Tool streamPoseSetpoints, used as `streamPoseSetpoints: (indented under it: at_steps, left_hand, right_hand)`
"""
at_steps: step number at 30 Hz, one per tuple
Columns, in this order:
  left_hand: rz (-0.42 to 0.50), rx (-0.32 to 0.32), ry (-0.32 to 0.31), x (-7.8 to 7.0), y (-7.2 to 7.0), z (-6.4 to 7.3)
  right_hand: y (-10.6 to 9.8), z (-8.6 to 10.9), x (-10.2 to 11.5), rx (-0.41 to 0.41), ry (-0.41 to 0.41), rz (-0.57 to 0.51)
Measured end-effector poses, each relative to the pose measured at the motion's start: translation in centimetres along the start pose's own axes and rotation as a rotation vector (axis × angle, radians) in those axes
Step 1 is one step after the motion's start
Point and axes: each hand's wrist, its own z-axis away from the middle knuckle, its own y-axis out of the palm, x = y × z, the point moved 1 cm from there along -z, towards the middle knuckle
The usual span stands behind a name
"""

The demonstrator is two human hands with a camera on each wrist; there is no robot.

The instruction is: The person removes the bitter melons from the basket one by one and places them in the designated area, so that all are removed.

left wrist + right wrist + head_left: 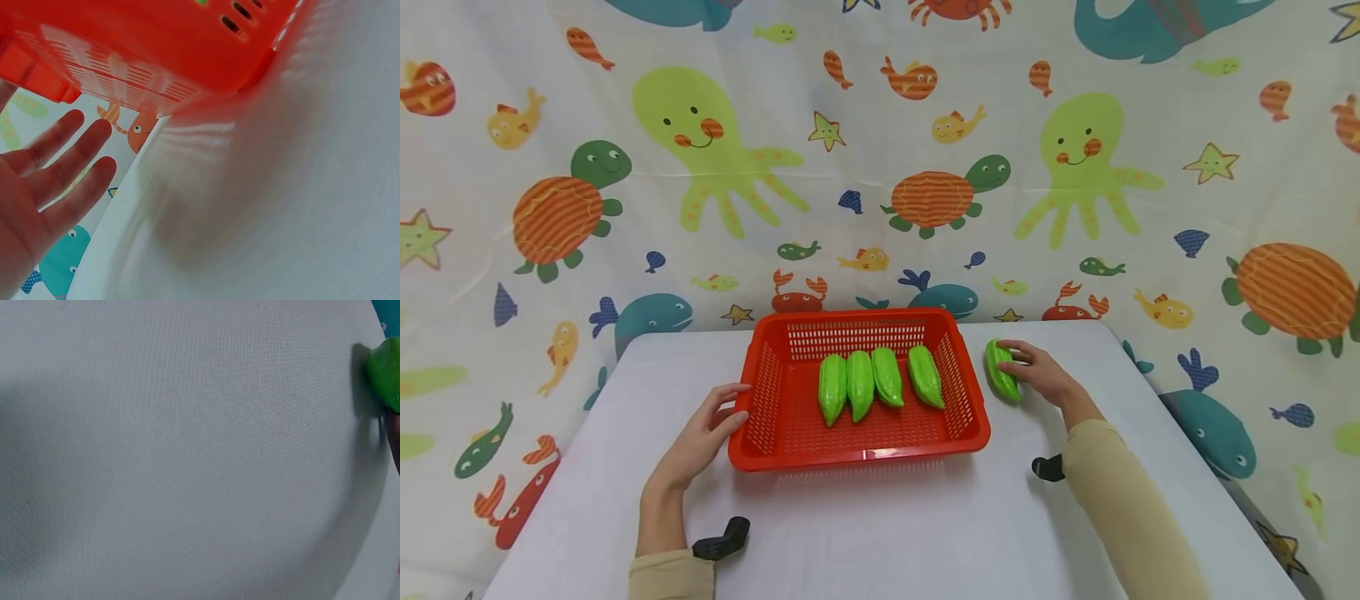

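Observation:
A red plastic basket [859, 454] with slotted walls stands mid-table, several glossy green ridged toy vegetables [886, 377] lying inside it. My left hand [696, 437] is at the basket's left side, thumb and fingertips at the rim. From the left wrist, three fingers [69, 169] look spread and fairly straight, beside the basket's wall [125, 75]. To the right of the basket, my right hand [1041, 375] holds another green toy vegetable [1000, 379], its fingers across the top. Only an end of that vegetable [386, 372] shows in the right wrist view; most of the hand is out of frame there.
The white table [880, 533] ends at a back edge just behind the basket. A curtain [865, 192] printed with sea animals hangs behind and along the sides. Black wrist devices [722, 540] show at both sleeves.

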Motion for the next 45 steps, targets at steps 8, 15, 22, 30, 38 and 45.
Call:
streamPoseSetpoints:
  at_steps: [8,15,22,30,38,45]
  left_hand:
    - [-0.004,0.000,-0.009,-0.02,0.00,-0.01]
    - [-0.015,-0.001,-0.006,0.08,-0.01,-0.09]
    - [-0.020,0.009,0.010,0.35,-0.01,-0.23]
    - [-0.002,0.013,0.015,0.10,0.00,-0.13]
    - [-0.006,0.010,0.002,0.05,-0.08,0.03]
    - [0.002,0.006,0.004,-0.04,0.17,0.08]
  right_hand:
    - [0.22,-0.43,-0.12,-0.018,0.005,-0.032]
    - [0.14,-0.77,-0.25,-0.037,0.000,-0.007]
    - [0.07,-0.47,-0.06,-0.031,-0.007,-0.023]
    - [0.36,-0.46,-0.32,-0.065,0.009,-0.091]
    - [0.58,-0.78,-0.26,-0.064,0.006,-0.049]
    - [-0.26,-0.30,-0.39,-0.057,0.032,-0.008]
